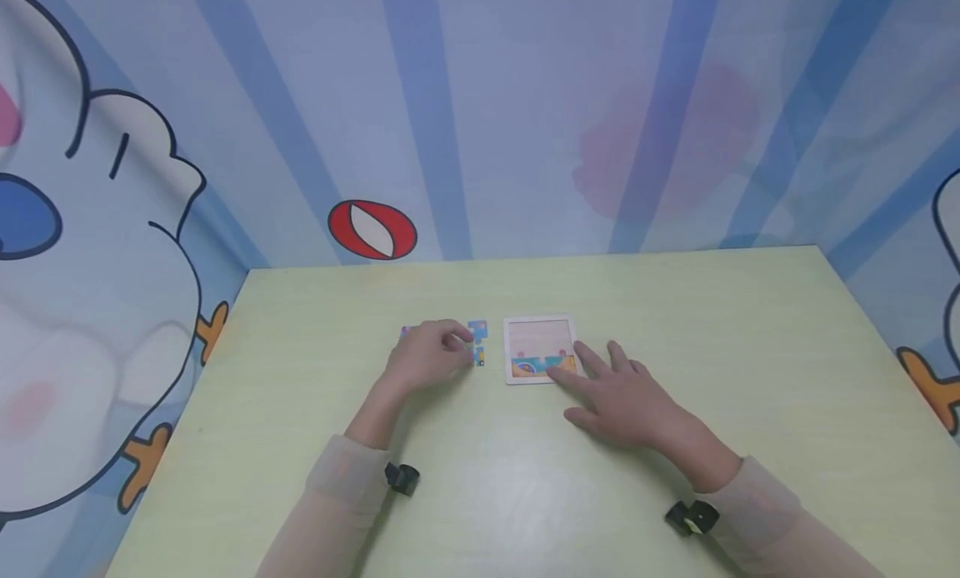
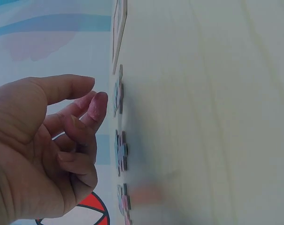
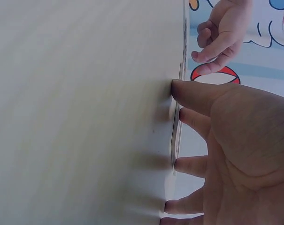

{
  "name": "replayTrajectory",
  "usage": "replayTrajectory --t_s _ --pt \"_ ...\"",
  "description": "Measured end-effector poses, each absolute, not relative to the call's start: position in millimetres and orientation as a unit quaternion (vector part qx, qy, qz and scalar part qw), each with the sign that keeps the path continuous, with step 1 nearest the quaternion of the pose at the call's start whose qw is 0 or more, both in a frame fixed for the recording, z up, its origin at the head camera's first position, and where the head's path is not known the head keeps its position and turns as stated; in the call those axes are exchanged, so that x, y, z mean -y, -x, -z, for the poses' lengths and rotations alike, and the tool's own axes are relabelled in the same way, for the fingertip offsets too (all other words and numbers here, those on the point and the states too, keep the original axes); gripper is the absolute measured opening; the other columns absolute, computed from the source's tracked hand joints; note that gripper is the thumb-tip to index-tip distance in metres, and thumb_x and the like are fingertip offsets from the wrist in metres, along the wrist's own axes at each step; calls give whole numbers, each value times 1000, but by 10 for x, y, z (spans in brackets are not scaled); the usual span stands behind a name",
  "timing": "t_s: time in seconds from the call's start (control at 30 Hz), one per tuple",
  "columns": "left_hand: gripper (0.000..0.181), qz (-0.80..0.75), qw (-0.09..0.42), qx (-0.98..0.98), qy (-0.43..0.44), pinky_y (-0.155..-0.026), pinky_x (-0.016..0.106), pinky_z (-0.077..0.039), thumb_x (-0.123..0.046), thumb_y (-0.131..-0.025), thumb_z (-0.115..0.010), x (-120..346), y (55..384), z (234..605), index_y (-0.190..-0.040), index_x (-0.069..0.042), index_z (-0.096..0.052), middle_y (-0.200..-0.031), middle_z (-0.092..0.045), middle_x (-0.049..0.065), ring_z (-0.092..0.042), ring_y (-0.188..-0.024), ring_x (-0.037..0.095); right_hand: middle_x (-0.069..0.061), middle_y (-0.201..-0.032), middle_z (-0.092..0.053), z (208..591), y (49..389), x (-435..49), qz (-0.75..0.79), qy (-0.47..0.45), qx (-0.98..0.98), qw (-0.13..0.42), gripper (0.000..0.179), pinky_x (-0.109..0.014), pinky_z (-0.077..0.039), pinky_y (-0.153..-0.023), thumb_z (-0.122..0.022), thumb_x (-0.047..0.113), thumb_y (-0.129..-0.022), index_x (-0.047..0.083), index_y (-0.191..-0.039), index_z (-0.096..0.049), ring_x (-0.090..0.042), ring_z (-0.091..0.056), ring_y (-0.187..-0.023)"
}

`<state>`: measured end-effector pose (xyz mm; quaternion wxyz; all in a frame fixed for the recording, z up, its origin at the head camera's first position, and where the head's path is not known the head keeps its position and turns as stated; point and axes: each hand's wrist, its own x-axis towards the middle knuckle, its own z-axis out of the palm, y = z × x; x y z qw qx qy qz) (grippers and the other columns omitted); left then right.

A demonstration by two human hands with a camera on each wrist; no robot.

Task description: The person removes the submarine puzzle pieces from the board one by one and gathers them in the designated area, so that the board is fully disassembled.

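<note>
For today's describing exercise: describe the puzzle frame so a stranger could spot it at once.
On the pale table, find the right hand, which touches a squarish puzzle frame. Only its lower part is brightly coloured. Unlike the small loose pieces to its left, it has a pale border.

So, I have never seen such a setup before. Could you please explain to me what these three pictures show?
There is no machine: these are a person's bare left hand and right hand. The wide picture comes from a camera on the head, looking forward and down. The other two come from small black cameras on the wrists, so there the table looks turned sideways. On it lies a tray with puzzle pieces in its near part, and loose pieces to its left. The left hand is near those; the right touches the tray. I see nothing in either grip.
</note>
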<state>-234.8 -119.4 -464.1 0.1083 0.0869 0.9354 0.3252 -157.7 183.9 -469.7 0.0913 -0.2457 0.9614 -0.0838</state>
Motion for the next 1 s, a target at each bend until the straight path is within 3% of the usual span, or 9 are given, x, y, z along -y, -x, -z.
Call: replayTrajectory --t_s 0.17,0.67,1.0 --pt "21 -331 123 -929 -107 -73 36 -52 -28 -95 -72 1092 2348 4654 -113 -20 -75 -97 -70 -2 -64 -84 17 -22 -165 -31 4687 1584 -1824 83 243 -962 95 59 -73 -35 -105 -61 44 -103 29 -158 -45 -66 -27 -141" --pt "27 -315 150 -924 -156 -76 39 -51 -30 -91 -77 802 2299 4683 -116 -21 -75 -93 -69 -7 -64 -84 14 -23 -166 -28 4721 1638 -1813 98 244 -960 93 65 -76 -35 -103 -65 46 -100 31 -160 -42 -67 -27 -140" --pt "31 -299 152 -928 -161 -68 35 -47 -33 -89 -79 693 2288 4723 -117 -22 -74 -82 -65 -6 -60 -73 14 -24 -166 -28 4742 1672 -1784 95 245 -961 91 64 -76 -35 -102 -65 49 -100 31 -158 -46 -68 -26 -140"
